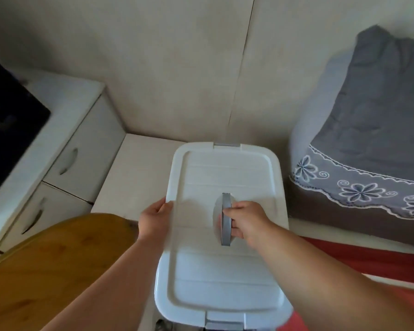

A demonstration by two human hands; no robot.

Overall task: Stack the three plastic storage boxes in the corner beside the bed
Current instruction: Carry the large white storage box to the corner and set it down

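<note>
A white plastic storage box [215, 271] with a ribbed lid fills the lower middle of the head view, grey latches at its far and near ends. My right hand [245, 218] is wrapped around the grey handle [225, 219] in the middle of the lid. On the box's left edge rests my left hand [154, 219], fingers pressed against the lid's rim. The box is seen from above, in the corner between a cabinet and the bed; whatever is under it is hidden. No other storage box shows.
The bed [359, 163] with a grey cover and lace flower trim stands to the right. A white drawer cabinet [65, 158] with a dark screen on top is at the left. A wooden board [50, 271] sits at lower left. Pale floor [136, 177] lies beyond.
</note>
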